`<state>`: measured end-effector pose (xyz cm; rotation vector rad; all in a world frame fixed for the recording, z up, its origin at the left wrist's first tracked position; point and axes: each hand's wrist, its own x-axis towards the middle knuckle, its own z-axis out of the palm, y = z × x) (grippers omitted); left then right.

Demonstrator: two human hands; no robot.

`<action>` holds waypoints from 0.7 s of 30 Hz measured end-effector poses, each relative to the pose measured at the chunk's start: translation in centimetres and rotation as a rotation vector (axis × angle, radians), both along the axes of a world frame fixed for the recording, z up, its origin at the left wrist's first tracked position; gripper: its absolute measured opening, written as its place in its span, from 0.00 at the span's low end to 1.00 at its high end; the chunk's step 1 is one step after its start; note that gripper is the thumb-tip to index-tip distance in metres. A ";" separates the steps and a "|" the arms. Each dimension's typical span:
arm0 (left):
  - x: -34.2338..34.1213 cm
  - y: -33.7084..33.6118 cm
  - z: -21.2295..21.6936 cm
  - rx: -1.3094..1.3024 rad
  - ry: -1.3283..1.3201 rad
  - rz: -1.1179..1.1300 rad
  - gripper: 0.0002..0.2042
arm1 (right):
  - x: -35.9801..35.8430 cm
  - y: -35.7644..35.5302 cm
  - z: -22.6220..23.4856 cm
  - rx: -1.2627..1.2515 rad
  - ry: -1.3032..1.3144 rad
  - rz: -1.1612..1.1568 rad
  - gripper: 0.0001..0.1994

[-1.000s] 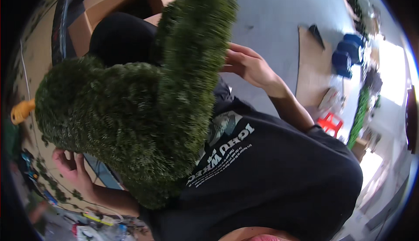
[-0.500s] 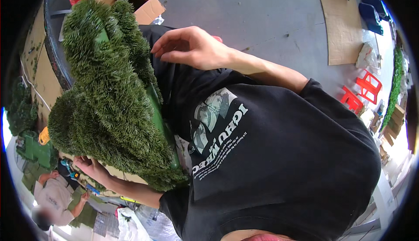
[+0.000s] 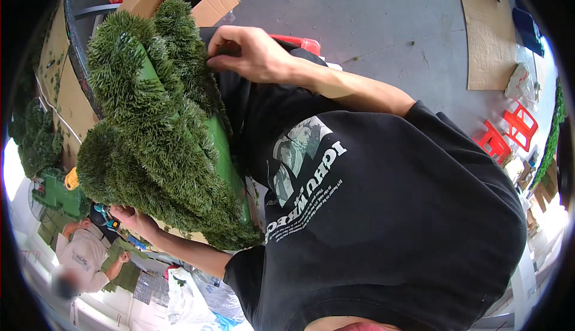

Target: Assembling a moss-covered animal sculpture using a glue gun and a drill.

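A bulky piece of artificial greenery, dense with dark green needles, lies in front of me to the left. Smooth green backing shows along its right side, and another green strip peeks through near its far end. My left hand is at the piece's lower left edge, its fingertips closed against the foliage and partly hidden by it. Beside the far right lobe, my right hand has thumb and forefinger drawn together in a pinch. Whatever it may hold is too small or hidden to make out.
An open cardboard box stands beyond the greenery. A red stool is partly behind my right arm, and more red stools are at far right. Flat cardboard lies on the floor. At lower left is another person.
The fingers of my right hand have drawn together from a looser curl. My view has shifted a little, so more of the red stool shows. My left hand stays at the greenery's edge.
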<state>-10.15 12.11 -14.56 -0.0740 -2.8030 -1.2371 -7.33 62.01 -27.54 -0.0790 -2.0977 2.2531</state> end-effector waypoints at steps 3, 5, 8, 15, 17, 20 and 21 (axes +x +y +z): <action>-0.6 0.8 0.2 0.041 -0.009 0.000 0.30 | -0.3 0.9 -1.9 -0.413 -0.194 0.064 0.07; -0.6 0.9 0.2 0.092 -0.019 0.054 0.33 | -0.1 1.8 -2.3 -0.547 -0.305 0.084 0.07; -0.8 -0.4 -0.1 0.063 -0.043 0.093 0.36 | -0.7 1.6 -3.3 -0.611 -0.284 0.194 0.07; -0.1 -4.2 0.2 -0.245 0.015 0.016 0.51 | -5.2 1.3 -3.1 -0.380 -0.502 0.525 0.07; -0.7 -4.6 -0.2 -0.190 -0.011 -0.028 0.54 | -6.9 2.0 -2.1 -0.081 -0.519 0.686 0.10; -0.5 -5.0 -0.1 -0.146 -0.027 -0.025 0.58 | -8.6 1.7 -0.8 0.253 -0.466 0.773 0.16; -0.5 -5.0 -0.1 -0.151 -0.030 -0.025 0.58 | -9.0 1.4 -0.6 0.484 -0.447 0.821 0.18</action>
